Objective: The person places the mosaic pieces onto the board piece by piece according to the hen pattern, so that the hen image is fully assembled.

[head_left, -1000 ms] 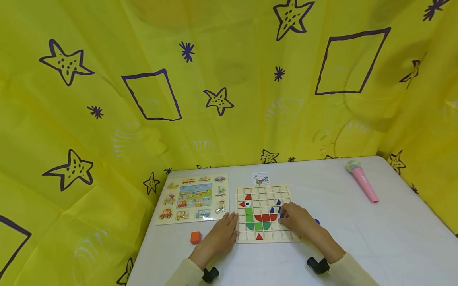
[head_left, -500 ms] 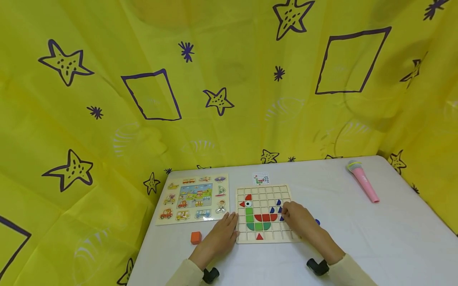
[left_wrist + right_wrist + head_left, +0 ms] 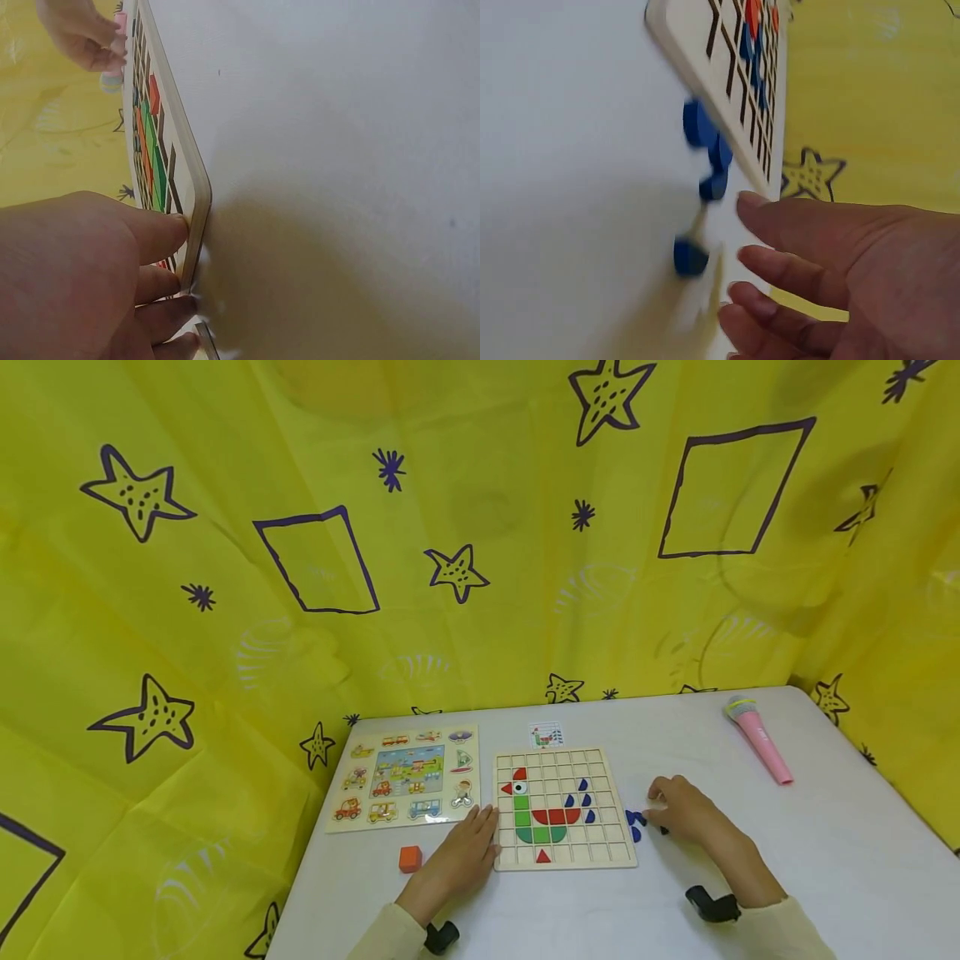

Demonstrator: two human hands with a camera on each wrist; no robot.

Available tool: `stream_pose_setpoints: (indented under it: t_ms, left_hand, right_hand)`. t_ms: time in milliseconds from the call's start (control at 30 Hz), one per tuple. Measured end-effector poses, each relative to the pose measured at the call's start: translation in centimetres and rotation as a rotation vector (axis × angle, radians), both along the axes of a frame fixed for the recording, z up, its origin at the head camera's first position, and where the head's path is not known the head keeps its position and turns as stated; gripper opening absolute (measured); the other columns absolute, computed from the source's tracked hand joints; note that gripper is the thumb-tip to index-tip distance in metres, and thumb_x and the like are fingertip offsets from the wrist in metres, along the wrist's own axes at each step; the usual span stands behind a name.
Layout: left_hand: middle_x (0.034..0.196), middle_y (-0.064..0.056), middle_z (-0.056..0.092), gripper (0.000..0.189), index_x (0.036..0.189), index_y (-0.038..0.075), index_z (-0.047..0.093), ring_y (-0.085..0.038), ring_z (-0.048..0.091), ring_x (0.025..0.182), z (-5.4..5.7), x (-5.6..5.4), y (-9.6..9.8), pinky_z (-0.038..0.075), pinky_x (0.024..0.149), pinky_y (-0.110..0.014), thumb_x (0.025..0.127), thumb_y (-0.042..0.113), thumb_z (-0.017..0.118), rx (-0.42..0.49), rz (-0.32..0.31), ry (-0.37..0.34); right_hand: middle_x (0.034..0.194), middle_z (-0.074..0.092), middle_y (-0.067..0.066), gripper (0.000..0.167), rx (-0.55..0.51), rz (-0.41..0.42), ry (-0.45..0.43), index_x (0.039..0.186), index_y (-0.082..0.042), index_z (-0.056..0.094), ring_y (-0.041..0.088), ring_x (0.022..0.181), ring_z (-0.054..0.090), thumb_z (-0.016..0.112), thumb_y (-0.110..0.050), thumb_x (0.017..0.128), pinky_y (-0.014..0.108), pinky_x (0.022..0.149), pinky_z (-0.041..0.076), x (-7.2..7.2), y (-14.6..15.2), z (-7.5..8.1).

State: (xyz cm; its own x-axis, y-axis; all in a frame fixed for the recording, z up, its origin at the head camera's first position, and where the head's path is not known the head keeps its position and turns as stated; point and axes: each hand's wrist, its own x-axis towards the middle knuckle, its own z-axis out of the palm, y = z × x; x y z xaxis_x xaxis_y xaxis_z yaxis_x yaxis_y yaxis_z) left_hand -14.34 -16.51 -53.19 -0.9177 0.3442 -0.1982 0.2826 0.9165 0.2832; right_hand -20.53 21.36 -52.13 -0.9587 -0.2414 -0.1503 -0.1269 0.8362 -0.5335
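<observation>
My left hand (image 3: 467, 850) lies at the left edge of a wooden grid board (image 3: 585, 856), its fingers against the rim; the left wrist view shows the thumb at the board's edge. Set in the grid are red, green and blue pieces and a white piece with an eye, in a bird shape. To the right of the board my right hand (image 3: 686, 810) hovers over the table with relaxed fingers, nothing between them. Several small blue pieces (image 3: 636, 834) lie between it and the board. In the right wrist view, one blue piece (image 3: 691, 257) lies apart, near the fingertips.
A small picture card (image 3: 547, 734) lies behind the grid board. At left is a vehicle picture puzzle (image 3: 357, 820), with an orange block (image 3: 410, 859) in front. A pink toy microphone (image 3: 763, 747) lies at the back right. Yellow patterned cloth (image 3: 480, 652) hangs behind the table.
My right hand has moved off the board to the right, leaving a blue piece in the grid and uncovering the loose blue pieces. The left hand has stayed at the board's edge.
</observation>
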Motion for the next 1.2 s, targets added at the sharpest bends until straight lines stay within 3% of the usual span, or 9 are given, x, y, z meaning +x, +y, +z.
stream_pose_setpoints:
  t_ms: [133,233,333,567,733,933,1200]
  left_hand:
    - [0.172,-0.011,0.034,0.063,0.165,0.007,0.034,-0.034,0.025,0.161,0.1,0.0,0.0,0.029,0.129,-0.051,0.111,0.032,0.054,0.003,-0.004,0.0]
    - [0.171,-0.012,0.035,0.063,0.165,0.006,0.035,-0.035,0.026,0.161,0.0,0.0,0.0,0.03,0.128,-0.051,0.11,0.031,0.054,-0.003,-0.012,0.007]
    - [0.17,-0.013,0.036,0.062,0.164,0.004,0.035,-0.036,0.028,0.16,-0.2,-0.1,-0.1,0.031,0.128,-0.051,0.11,0.03,0.054,-0.008,-0.024,0.021]
    - [0.17,-0.014,0.036,0.061,0.164,0.003,0.035,-0.037,0.029,0.159,-0.3,-0.2,-0.1,0.032,0.128,-0.051,0.111,0.029,0.053,-0.008,-0.037,0.023]
    - [0.17,-0.013,0.036,0.062,0.164,0.004,0.035,-0.036,0.028,0.16,-0.3,-0.2,-0.1,0.032,0.128,-0.05,0.111,0.03,0.053,-0.017,-0.029,0.021]
    - [0.171,-0.013,0.035,0.062,0.164,0.004,0.034,-0.036,0.028,0.16,-0.3,-0.2,-0.2,0.031,0.128,-0.051,0.111,0.031,0.053,-0.004,-0.02,0.016]
    - [0.172,-0.011,0.033,0.063,0.165,0.007,0.033,-0.035,0.026,0.161,-0.6,-0.3,-0.2,0.03,0.128,-0.051,0.111,0.033,0.052,0.005,-0.012,0.005]
  right_hand:
    - [0.103,0.062,0.022,0.027,0.017,0.01,-0.038,0.106,0.004,0.064,0.036,0.095,0.062,0.078,-0.015,0.092,0.059,0.085,0.056,0.5,1.9,-0.1]
    - [0.097,0.062,0.016,0.018,0.003,0.02,-0.042,0.103,0.002,0.064,0.032,0.091,0.06,0.074,-0.01,0.093,0.054,0.083,0.056,0.7,2.4,-0.4]
    - [0.094,0.061,0.011,0.012,-0.018,0.024,-0.024,0.101,0.0,0.064,0.028,0.088,0.057,0.071,-0.008,0.094,0.05,0.08,0.055,1.0,2.5,-0.7]
    - [0.088,0.056,0.006,0.015,-0.075,0.014,0.009,0.099,-0.001,0.064,0.023,0.083,0.054,0.077,-0.007,0.093,0.039,0.073,0.049,1.9,1.5,-1.1]
    - [0.091,0.062,0.008,0.007,-0.067,0.015,0.094,0.098,0.001,0.068,0.023,0.085,0.059,0.07,0.006,0.093,0.046,0.078,0.058,2.0,0.9,-1.5]
    - [0.092,0.07,0.014,0.005,-0.052,-0.023,0.159,0.098,0.005,0.07,0.03,0.088,0.066,0.066,0.004,0.097,0.055,0.083,0.059,1.3,1.5,-1.5]
    - [0.093,0.068,0.022,0.013,-0.025,-0.113,0.108,0.1,0.01,0.067,0.034,0.086,0.063,0.064,-0.002,0.098,0.058,0.081,0.056,0.4,3.0,-1.1]
